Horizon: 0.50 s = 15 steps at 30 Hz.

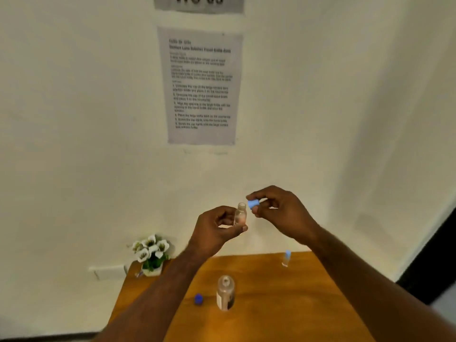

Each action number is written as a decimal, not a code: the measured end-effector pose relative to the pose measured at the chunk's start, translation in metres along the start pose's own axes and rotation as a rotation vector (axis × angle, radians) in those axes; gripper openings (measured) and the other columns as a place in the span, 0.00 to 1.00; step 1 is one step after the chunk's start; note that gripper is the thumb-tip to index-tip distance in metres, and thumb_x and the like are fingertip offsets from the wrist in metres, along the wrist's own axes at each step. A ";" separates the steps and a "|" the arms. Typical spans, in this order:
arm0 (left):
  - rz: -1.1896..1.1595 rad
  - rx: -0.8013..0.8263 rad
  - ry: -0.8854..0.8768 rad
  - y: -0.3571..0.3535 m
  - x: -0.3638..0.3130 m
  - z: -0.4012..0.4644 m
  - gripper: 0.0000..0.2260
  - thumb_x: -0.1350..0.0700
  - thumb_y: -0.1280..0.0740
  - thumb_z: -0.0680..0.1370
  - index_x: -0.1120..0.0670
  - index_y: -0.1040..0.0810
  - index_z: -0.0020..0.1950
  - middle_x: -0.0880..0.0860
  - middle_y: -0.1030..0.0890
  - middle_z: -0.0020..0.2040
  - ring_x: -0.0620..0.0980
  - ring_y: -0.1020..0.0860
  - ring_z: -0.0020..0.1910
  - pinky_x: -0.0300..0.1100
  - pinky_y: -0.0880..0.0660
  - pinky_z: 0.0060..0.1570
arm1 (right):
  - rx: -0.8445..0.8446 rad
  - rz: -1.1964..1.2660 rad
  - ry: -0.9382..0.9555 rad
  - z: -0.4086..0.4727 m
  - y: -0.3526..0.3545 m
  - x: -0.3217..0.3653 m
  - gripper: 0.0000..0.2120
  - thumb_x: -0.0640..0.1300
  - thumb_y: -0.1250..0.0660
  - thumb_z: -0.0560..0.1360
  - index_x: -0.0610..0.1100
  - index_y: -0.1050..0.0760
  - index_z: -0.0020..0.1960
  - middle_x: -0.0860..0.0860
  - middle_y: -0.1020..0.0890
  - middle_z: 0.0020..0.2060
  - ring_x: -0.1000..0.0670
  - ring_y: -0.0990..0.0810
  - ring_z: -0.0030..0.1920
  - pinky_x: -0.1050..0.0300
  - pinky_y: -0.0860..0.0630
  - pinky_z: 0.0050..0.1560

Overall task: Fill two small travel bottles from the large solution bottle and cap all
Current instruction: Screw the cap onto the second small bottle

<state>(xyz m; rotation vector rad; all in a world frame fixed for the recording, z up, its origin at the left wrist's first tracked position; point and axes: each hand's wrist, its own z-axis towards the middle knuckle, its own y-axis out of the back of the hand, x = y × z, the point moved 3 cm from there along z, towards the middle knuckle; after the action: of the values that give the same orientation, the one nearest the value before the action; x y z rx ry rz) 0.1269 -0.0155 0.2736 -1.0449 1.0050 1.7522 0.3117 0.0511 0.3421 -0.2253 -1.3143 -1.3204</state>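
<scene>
Clear small travel bottle (240,214), uncapped, beside its light-blue cap (253,204).

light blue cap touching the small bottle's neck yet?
Apart. Head view shows wall between the light blue cap in the right hand and the open small bottle in the left hand.

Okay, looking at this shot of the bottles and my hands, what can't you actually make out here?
All in the head view:
- Instruction sheet on the wall: too blurred to read reliably.
- Sign above it: cut off by the top edge.
- Small bottle held by the left hand: fill level unclear, fingers cover its lower part.
- Light blue cap pinched by the right hand: partly hidden by fingertips.
- Large bottle: label too small.
- Far travel bottle: contents too small to judge.
</scene>
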 end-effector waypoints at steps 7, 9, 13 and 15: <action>-0.016 -0.026 -0.123 0.030 -0.057 0.014 0.12 0.58 0.19 0.70 0.53 0.13 0.53 0.48 0.12 0.45 0.49 0.14 0.44 0.39 0.17 0.48 | 0.123 -0.345 0.218 0.045 0.025 0.098 0.12 0.42 0.28 0.76 0.52 0.17 0.58 0.58 0.16 0.53 0.56 0.18 0.50 0.59 0.21 0.54; -0.037 -0.036 -0.136 0.034 -0.066 0.015 0.12 0.60 0.20 0.71 0.54 0.13 0.53 0.49 0.12 0.44 0.51 0.14 0.43 0.39 0.17 0.46 | 0.209 -0.463 0.234 0.051 0.027 0.117 0.12 0.41 0.28 0.76 0.50 0.17 0.59 0.56 0.16 0.54 0.55 0.19 0.50 0.59 0.22 0.56; -0.082 -0.037 -0.151 0.036 -0.081 0.016 0.11 0.62 0.21 0.72 0.56 0.13 0.53 0.54 0.11 0.43 0.57 0.13 0.43 0.47 0.15 0.49 | 0.326 -0.685 0.289 0.059 0.024 0.143 0.14 0.39 0.28 0.76 0.49 0.18 0.60 0.53 0.16 0.54 0.55 0.20 0.50 0.59 0.23 0.56; -0.110 -0.038 -0.147 0.033 -0.086 0.017 0.10 0.63 0.21 0.72 0.57 0.13 0.53 0.56 0.12 0.44 0.59 0.13 0.43 0.50 0.15 0.49 | 0.330 -0.713 0.265 0.064 0.030 0.152 0.12 0.43 0.27 0.75 0.48 0.17 0.59 0.53 0.15 0.51 0.55 0.20 0.47 0.59 0.24 0.52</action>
<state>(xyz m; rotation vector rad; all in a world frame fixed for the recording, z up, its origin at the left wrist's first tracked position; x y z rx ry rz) 0.1177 -0.0325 0.3660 -0.9614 0.8115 1.7363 0.2564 0.0239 0.4979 0.6852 -1.4090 -1.6095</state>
